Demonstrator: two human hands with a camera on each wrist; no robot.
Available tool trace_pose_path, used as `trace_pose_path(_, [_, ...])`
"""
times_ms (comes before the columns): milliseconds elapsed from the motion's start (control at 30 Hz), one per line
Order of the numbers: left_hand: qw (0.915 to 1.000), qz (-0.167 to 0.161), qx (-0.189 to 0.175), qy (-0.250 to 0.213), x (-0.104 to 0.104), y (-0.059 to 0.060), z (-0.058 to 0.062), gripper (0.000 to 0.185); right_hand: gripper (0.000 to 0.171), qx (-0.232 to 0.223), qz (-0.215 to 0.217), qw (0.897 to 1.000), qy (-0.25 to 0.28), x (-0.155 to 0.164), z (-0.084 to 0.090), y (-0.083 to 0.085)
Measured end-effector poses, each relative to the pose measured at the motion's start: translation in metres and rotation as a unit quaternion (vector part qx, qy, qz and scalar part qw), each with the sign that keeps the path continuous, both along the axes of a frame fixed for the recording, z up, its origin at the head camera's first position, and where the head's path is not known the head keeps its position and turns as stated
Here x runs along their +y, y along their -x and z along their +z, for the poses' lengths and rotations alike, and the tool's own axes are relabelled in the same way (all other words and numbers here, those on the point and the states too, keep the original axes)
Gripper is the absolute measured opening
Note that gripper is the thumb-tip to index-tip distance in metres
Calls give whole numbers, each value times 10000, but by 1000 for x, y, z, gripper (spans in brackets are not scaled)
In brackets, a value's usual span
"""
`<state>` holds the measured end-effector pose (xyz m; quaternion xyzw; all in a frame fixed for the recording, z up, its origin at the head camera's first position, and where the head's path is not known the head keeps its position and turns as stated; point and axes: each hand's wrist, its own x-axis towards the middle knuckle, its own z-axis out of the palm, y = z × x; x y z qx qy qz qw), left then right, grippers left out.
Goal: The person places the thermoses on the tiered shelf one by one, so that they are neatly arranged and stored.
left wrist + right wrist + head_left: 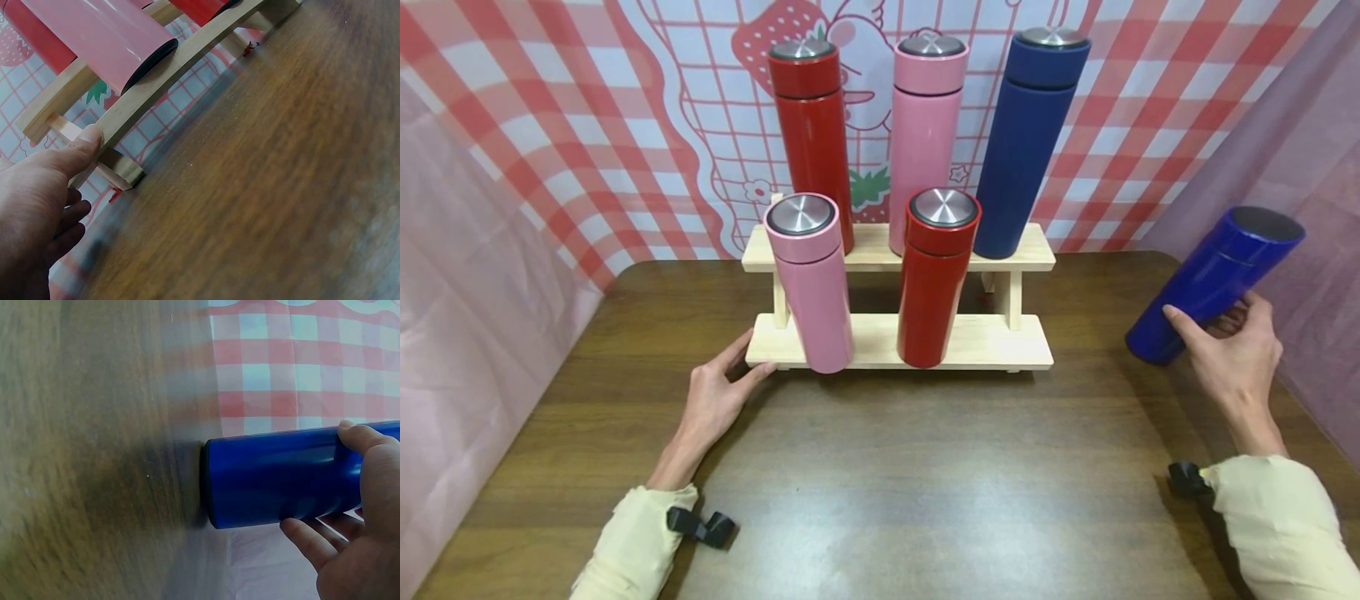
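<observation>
A two-tier wooden rack stands at the back of the brown table. Its top shelf carries a red flask, a pink flask and a dark blue flask; the lower shelf carries a pink flask and a red flask. My left hand rests with straight fingers against the rack's lower left corner, thumb on the board's edge. My right hand grips a bright blue flask, tilted, at the table's right side.
A red-and-white checked cloth with a strawberry print hangs behind the rack. Pink sheeting closes in the left and right sides. The lower shelf has a free space at its right end.
</observation>
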<state>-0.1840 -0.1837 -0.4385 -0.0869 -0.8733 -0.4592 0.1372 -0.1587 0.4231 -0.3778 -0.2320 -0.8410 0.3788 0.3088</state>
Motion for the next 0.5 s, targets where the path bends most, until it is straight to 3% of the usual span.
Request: trace_pose_path(500, [10000, 26, 37, 55, 1, 1, 0, 64, 67, 494, 223, 9984, -148, -15, 9, -14])
